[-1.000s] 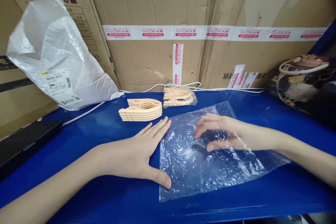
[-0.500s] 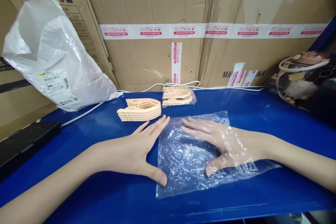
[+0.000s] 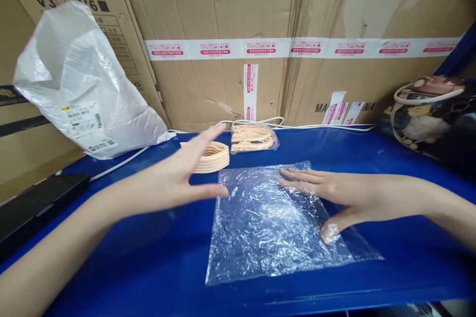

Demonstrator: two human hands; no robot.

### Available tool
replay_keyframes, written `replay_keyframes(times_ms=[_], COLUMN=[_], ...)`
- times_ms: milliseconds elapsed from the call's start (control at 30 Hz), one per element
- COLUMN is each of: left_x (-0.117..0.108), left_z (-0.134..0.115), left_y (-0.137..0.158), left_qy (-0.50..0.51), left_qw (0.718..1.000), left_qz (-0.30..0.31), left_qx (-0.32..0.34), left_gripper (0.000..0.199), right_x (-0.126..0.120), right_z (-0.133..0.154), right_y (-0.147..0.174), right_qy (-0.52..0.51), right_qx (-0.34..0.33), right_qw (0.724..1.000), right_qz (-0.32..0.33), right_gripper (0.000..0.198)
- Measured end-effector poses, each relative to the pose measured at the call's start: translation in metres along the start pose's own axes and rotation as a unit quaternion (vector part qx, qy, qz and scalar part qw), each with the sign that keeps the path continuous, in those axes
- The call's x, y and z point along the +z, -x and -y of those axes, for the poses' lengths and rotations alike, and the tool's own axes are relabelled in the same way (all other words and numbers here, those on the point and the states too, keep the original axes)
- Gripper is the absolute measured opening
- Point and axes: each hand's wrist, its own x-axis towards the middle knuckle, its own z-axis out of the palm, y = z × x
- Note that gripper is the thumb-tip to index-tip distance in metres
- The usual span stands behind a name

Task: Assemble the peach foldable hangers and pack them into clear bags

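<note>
A clear plastic bag [image 3: 264,233] lies flat and wrinkled on the blue tabletop. My right hand [image 3: 349,195] rests on its right part with fingers stretched and thumb apart; some film seems to lie over the thumb tip. Raised off the table, my left hand [image 3: 171,176] is open with nothing in it, its thumb near the bag's upper left corner. Behind its fingers stands a stack of beige plastic pieces [image 3: 214,159] that look like folding hangers, partly hidden by the hand. A similar beige set in clear wrap [image 3: 255,137] sits just behind to the right.
A white plastic mailer bag [image 3: 89,89] with a label leans at the left. Near it lies a black flat device [image 3: 40,208]. Cardboard boxes [image 3: 215,15] stand along the back, with a white cable [image 3: 327,127] before them. A clear container with a handle [image 3: 424,114] is at the right.
My left hand has lifted off the bag's left edge and moved up and left, towards the beige stack. My right hand has slid right across the bag, which has shifted slightly left.
</note>
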Motion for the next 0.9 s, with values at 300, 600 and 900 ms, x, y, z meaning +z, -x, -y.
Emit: replay_keyframes(times_ms=[300,600,900], left_x=[-0.018,-0.020,0.021], left_z=[0.075,0.074,-0.008], left_y=[-0.015,-0.018,-0.014], left_qy=[0.004,-0.005,0.017], left_qw=[0.991,0.992,0.985], left_qz=[0.030,-0.035,-0.155], left_qx=[-0.130,-0.121,0.077], left_gripper=[0.100,0.081,0.073], right_x=[0.000,-0.005,0.004], right_z=[0.002,0.003,0.028], right_y=[-0.003,-0.003,-0.024], right_qy=[0.036,0.006,-0.223], right_qx=[0.052,0.055,0.069], right_qw=[0.997,0.989,0.901], right_qz=[-0.053,-0.134,-0.366], right_gripper=[0.092,0.039,0.037])
